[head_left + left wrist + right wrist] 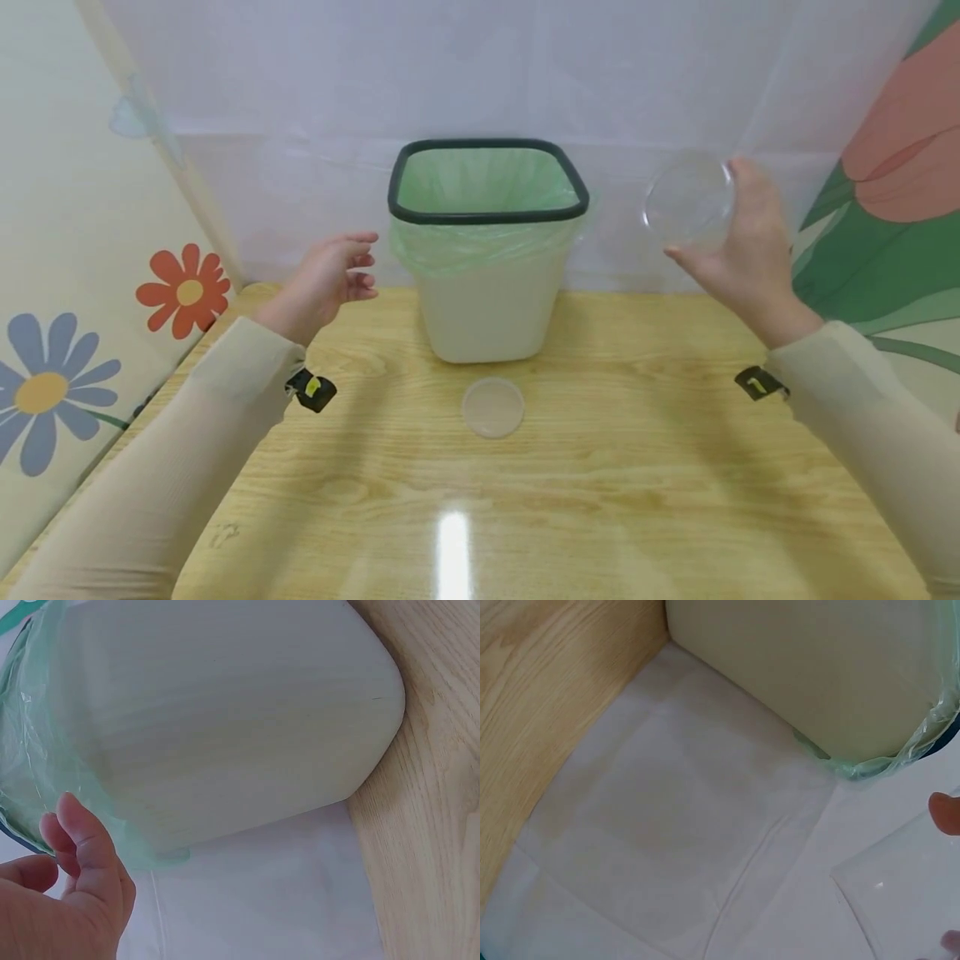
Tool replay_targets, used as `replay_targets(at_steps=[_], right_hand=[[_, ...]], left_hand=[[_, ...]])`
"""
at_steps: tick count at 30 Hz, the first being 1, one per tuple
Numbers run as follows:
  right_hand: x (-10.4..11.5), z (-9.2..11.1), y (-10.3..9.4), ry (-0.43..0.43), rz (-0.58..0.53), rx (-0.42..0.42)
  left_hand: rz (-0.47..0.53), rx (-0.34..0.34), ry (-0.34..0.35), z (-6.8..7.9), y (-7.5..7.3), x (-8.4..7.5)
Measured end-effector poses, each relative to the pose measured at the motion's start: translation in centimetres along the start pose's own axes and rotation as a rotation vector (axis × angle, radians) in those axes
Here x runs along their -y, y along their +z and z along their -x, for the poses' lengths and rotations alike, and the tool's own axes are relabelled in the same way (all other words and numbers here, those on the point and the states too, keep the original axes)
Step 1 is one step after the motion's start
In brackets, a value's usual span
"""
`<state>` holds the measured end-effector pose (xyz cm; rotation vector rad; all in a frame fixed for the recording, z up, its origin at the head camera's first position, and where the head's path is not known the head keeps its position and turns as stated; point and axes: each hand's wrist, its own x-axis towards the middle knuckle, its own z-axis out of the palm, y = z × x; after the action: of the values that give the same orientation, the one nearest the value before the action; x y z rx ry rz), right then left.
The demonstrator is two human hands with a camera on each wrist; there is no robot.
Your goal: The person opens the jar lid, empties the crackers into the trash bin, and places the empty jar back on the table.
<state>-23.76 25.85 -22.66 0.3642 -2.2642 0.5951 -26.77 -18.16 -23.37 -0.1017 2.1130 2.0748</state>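
Note:
On the right in the head view, my right hand (750,250) holds a clear, see-through cup (688,204) between thumb and fingers, raised beside the bin. Part of that cup (900,892) and a fingertip show at the right edge of the right wrist view. A white trash bin (491,312) with a dark rim (487,218) stands upright at the back, lined with a thin green bag (450,250). Left of it, my left hand (322,279) hovers with loosely bent fingers and nothing in them. In the left wrist view, its fingers (90,840) overlap the bag's edge.
A round translucent lid or disc (492,407) lies on the wooden table (600,483) in front of the bin. White sheeting (337,75) hangs behind. Flower-patterned walls (75,208) border both sides.

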Motion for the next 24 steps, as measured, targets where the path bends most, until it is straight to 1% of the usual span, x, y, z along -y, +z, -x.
replay_targets(at_steps=[5, 12, 24], right_hand=[[-0.1, 0.2, 0.1, -0.019, 0.007, -0.007], [-0.2, 0.3, 0.1, -0.004, -0.017, -0.027], [-0.3, 1.0, 0.4, 0.076, -0.103, -0.031]], left_hand=[[0.008, 0.003, 0.01, 0.1, -0.1, 0.1], [0.023, -0.001, 0.013, 0.3, -0.3, 0.2], [0.008, 0.007, 0.022, 0.7, -0.4, 1.1]])
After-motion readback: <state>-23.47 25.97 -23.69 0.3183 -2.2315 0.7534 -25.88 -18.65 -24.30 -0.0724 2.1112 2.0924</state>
